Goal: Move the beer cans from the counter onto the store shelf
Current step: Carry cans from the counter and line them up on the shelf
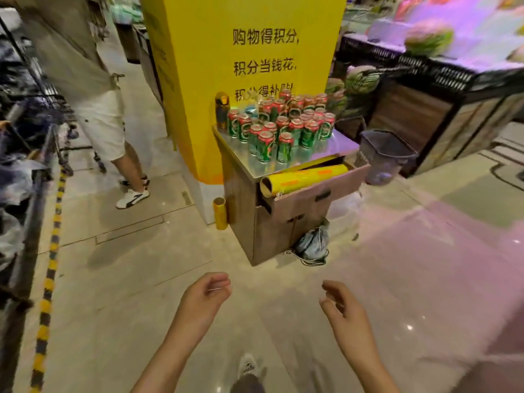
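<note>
yellow pillar [255, 52]: black text "购物得积分," over "积分当钱花,", third line partly hidden behind beer cans [283, 126] standing before pillar; can labels blurred, unreadable.

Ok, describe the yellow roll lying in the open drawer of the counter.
The yellow roll is a long tube, seemingly film wound on a brown cardboard core, with orange markings along it. It lies on its side across the open drawer under the metal counter top, its hollow end sticking out past the drawer's left corner. Neither of the hands touches it.
</note>
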